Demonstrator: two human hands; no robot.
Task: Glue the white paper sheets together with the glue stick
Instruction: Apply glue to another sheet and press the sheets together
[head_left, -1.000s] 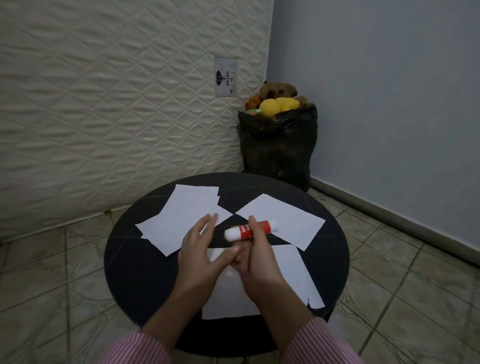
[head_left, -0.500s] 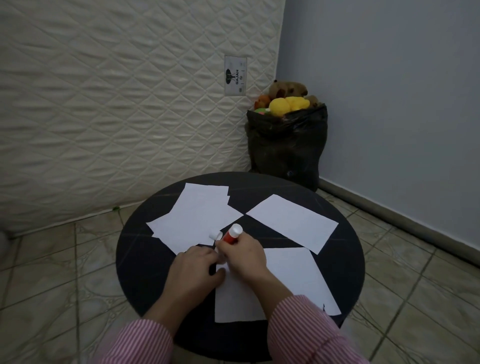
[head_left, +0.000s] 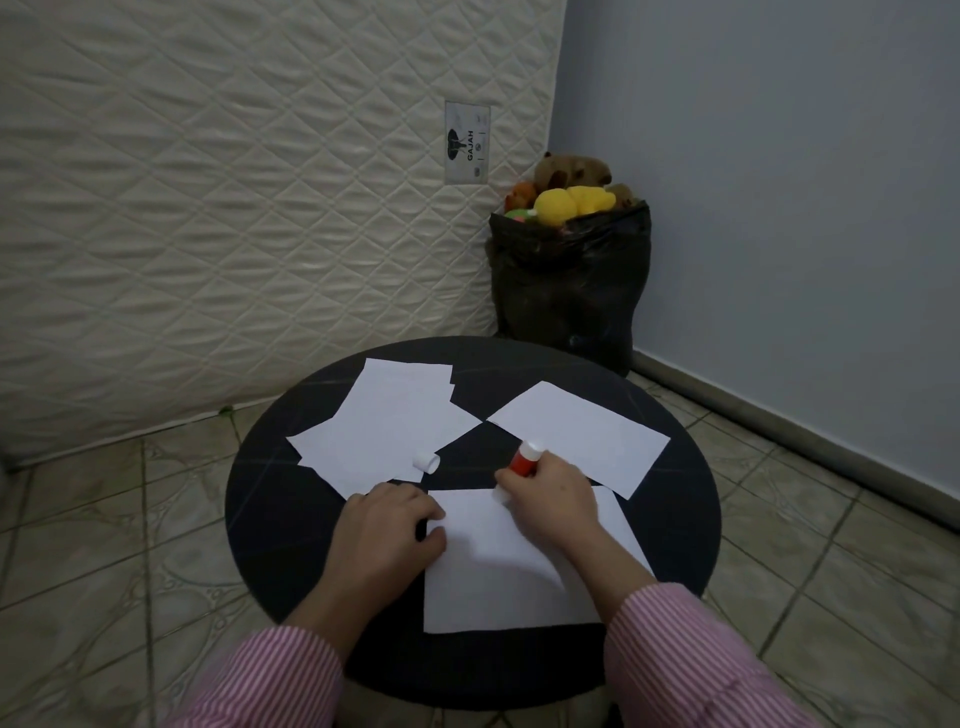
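Observation:
Several white paper sheets lie on a round black table (head_left: 280, 530). The nearest sheet (head_left: 498, 582) lies in front of me. My right hand (head_left: 550, 499) grips the red glue stick (head_left: 523, 461), its lower end pressed on that sheet's top edge. My left hand (head_left: 387, 525) rests flat on the sheet's left edge, fingers curled, holding nothing. The white cap (head_left: 427, 461) lies loose on a stack of sheets (head_left: 384, 421) at the back left. Another sheet (head_left: 582, 434) lies at the back right.
A quilted mattress (head_left: 234, 208) leans against the wall behind the table. A black bag (head_left: 569, 291) stuffed with plush toys stands in the corner by the grey wall. Tiled floor surrounds the table.
The cap came off the glue stick and now lies on the left stack. My left hand dropped onto the near sheet's edge. My right hand turned the stick down onto the sheet.

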